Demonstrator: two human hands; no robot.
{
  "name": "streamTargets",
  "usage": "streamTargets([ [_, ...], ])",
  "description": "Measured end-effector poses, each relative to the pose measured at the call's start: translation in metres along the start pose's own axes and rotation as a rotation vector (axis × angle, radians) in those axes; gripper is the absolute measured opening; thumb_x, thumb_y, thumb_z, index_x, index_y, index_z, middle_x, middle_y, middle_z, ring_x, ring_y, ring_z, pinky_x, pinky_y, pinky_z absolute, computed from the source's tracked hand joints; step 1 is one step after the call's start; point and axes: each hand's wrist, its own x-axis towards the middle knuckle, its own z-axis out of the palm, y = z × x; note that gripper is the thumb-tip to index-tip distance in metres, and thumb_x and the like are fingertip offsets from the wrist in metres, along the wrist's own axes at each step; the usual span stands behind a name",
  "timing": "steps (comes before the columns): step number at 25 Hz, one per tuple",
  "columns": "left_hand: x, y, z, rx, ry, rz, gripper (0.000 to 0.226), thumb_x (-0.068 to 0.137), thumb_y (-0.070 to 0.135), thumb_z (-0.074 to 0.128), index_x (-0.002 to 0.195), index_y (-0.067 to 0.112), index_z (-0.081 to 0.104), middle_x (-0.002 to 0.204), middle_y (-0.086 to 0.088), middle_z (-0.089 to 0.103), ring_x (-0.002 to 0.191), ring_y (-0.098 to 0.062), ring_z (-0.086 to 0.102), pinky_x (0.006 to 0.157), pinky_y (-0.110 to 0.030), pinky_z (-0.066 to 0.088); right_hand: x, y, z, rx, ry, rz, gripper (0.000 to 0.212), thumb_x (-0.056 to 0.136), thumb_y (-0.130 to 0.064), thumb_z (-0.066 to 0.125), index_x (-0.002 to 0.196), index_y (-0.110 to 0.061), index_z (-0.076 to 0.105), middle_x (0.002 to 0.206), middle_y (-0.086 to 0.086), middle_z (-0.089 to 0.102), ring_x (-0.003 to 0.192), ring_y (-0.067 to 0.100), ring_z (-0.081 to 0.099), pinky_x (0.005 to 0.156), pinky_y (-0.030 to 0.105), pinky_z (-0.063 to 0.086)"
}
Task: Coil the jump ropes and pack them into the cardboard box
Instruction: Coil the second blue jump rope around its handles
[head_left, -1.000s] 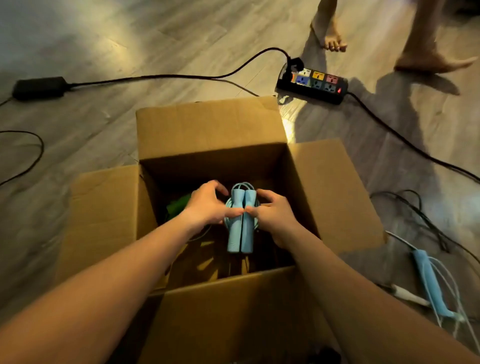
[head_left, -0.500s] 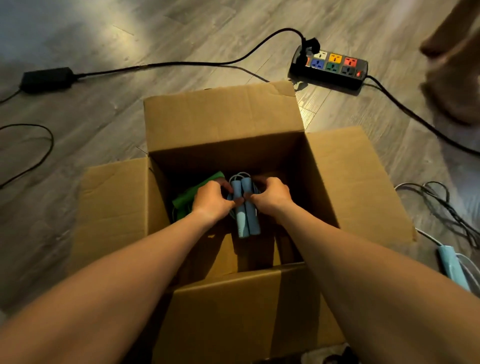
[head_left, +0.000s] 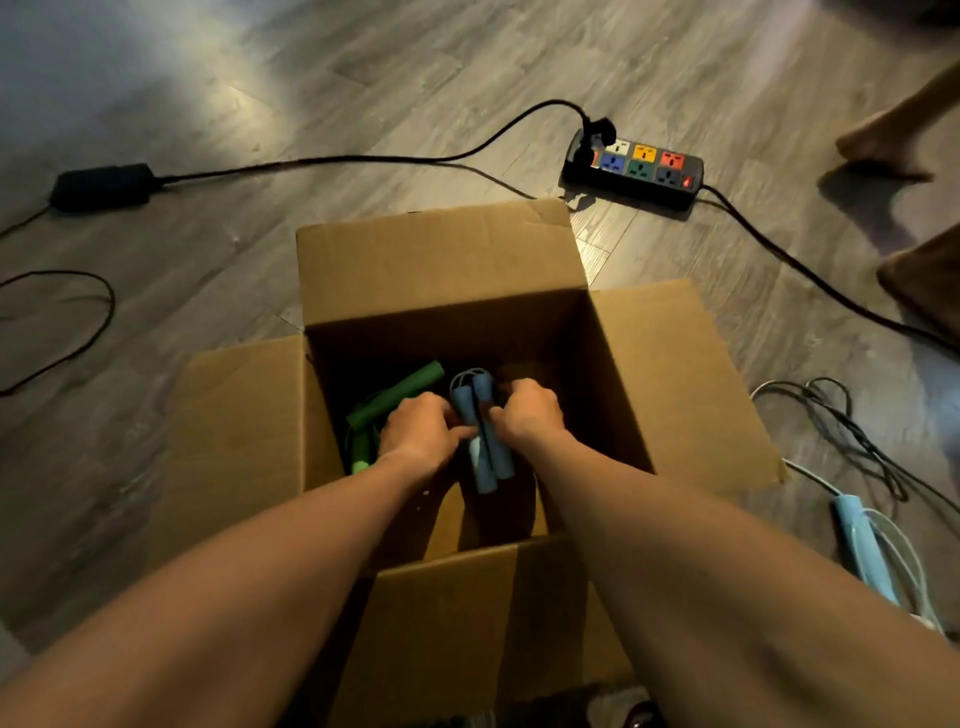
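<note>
1. At frame centre, the left hand (head_left: 415, 434) and right hand (head_left: 527, 415) both pinch the blue jump rope (head_left: 480, 441) inside the cardboard box (head_left: 441, 260).
2. The green jump rope (head_left: 395, 400) lies left of it.

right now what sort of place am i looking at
Likely a room in a home: wood-plank floor, a power strip with cords trailing across it, someone's bare foot nearby, and the cardboard box set straight on the floor.
</note>
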Motion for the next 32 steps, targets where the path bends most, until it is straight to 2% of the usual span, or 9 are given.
streamTargets([
  [4,-0.060,0.008,-0.022,-0.067,-0.110,0.115,0.016,0.086,0.042,0.072,0.084,0.026,0.076,0.081,0.008,0.073,0.077,-0.007,0.067,0.079,-0.038,0.060,-0.035,0.004,-0.027,-0.164,-0.045,-0.111,0.055,0.091,-0.022,0.068,0.143,-0.015,0.050,0.138,0.011,0.058,0.125,0.029,0.055,0.101,0.039,0.048],
  [8,-0.132,0.033,-0.026,-0.039,-0.309,0.350,0.044,0.075,0.067,0.069,0.094,0.028,0.075,0.085,0.011,0.072,0.077,-0.001,0.064,0.073,-0.029,0.058,-0.072,0.009,-0.072,-0.300,-0.062,-0.293,0.047,0.090,-0.007,0.059,0.136,-0.016,0.059,0.134,0.009,0.062,0.124,0.026,0.057,0.101,0.035,0.050],
  [11,-0.142,0.037,-0.011,-0.055,-0.174,0.525,0.039,0.076,0.056,0.076,0.108,0.035,0.071,0.097,0.018,0.068,0.084,0.003,0.061,0.076,-0.030,0.058,-0.091,0.023,-0.105,-0.382,-0.125,-0.409,0.036,0.094,-0.016,0.060,0.129,-0.020,0.066,0.130,0.003,0.066,0.117,0.021,0.061,0.098,0.034,0.052],
  [14,-0.133,0.034,0.001,-0.011,-0.010,0.656,0.028,0.081,0.047,0.073,0.107,0.037,0.071,0.095,0.018,0.068,0.086,0.001,0.062,0.075,-0.032,0.057,-0.105,0.049,-0.139,-0.421,-0.170,-0.481,0.027,0.095,-0.021,0.060,0.120,-0.021,0.071,0.118,0.001,0.070,0.105,0.016,0.065,0.091,0.029,0.054],
  [18,-0.107,0.042,-0.004,0.030,0.069,0.748,0.028,0.083,0.046,0.072,0.109,0.034,0.072,0.094,0.016,0.069,0.087,-0.004,0.064,0.075,-0.034,0.056,-0.119,0.093,-0.173,-0.445,-0.111,-0.566,0.024,0.093,-0.018,0.060,0.112,-0.023,0.075,0.105,-0.004,0.074,0.089,0.008,0.066,0.075,0.019,0.049],
  [22,-0.086,0.066,-0.011,0.079,0.150,0.784,0.033,0.082,0.038,0.076,0.113,0.029,0.071,0.101,0.011,0.069,0.092,-0.009,0.063,0.076,-0.033,0.055,-0.120,0.149,-0.199,-0.378,-0.040,-0.477,0.022,0.092,-0.020,0.062,0.108,-0.024,0.077,0.100,-0.007,0.076,0.086,0.005,0.067,0.079,0.023,0.055],
  [26,-0.109,0.104,0.013,0.114,0.285,1.011,0.022,0.080,0.023,0.078,0.101,0.022,0.073,0.099,0.002,0.063,0.091,-0.017,0.056,0.077,-0.035,0.049,-0.117,0.216,-0.209,-0.439,-0.121,-0.222,0.022,0.092,-0.026,0.061,0.108,-0.025,0.077,0.102,-0.004,0.076,0.079,0.005,0.062,0.077,0.020,0.046],
  [29,-0.133,0.133,0.048,0.139,0.149,1.188,0.007,0.080,0.021,0.075,0.087,0.021,0.074,0.089,0.002,0.066,0.080,-0.019,0.060,0.068,-0.036,0.049,-0.129,0.256,-0.214,-0.446,-0.201,-0.105,0.023,0.091,-0.024,0.061,0.107,-0.022,0.077,0.098,-0.001,0.076,0.081,0.010,0.064,0.073,0.019,0.046],
  [32,-0.157,0.149,0.098,0.186,-0.081,1.282,0.006,0.080,0.023,0.071,0.086,0.023,0.073,0.084,0.005,0.065,0.072,-0.020,0.064,0.059,-0.033,0.051,-0.146,0.292,-0.206,-0.439,-0.251,-0.043,0.025,0.091,-0.022,0.060,0.110,-0.025,0.075,0.099,0.001,0.074,0.092,0.018,0.067,0.082,0.025,0.051],
])
